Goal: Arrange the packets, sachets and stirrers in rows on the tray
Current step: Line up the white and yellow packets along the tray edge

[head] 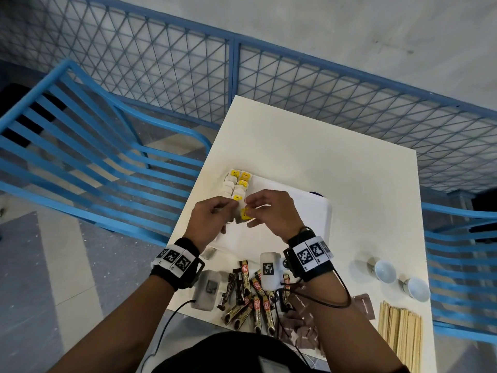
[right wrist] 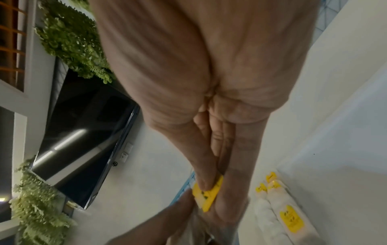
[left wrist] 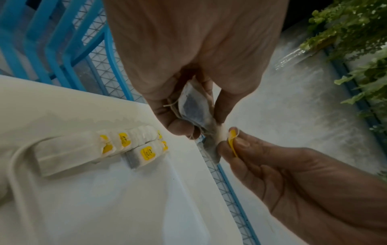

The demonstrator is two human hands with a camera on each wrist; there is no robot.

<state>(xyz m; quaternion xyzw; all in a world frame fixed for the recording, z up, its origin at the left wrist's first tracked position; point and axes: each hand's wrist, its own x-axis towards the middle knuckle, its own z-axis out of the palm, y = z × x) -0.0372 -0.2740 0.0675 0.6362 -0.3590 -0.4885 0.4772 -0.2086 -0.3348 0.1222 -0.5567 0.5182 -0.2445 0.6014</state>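
Fingers (left wrist: 184,127) of the left hand (head: 208,224) curl round a tea bag (left wrist: 193,109), gripping it between thumb and forefinger with its string bunched in the palm. Just right of it, the right hand (head: 271,214) pinches the bag's yellow tag (right wrist: 207,194) between thumb and forefinger; the other fingers lie nearly straight alongside. Both hands meet at mid-frame in the head view, raised over the near-left part of the white tray (head: 322,219), and the tag (head: 244,213) shows between them.

More tea bags (head: 236,185) with yellow tags lie in two short rows at the tray's upper-left corner, touching one another. In the left wrist view the same rows (left wrist: 100,149) sit at centre left on the tray floor.

Below the tray, toward the bottom of the head view, a loose heap of coffee sticks (head: 247,297) in brown and gold lies on the bench (head: 309,146). Right of them, brown sachets (head: 301,329) are piled, partly hidden by the right forearm. Wooden stirrers (head: 400,332) lie bunched side by side at lower right. Two white cups (head: 386,270) lie on their sides above the stirrers, near the bench's right edge.

Blue slatted chairs (head: 80,146) stand at left and right, and a blue mesh fence (head: 188,68) runs across the top.
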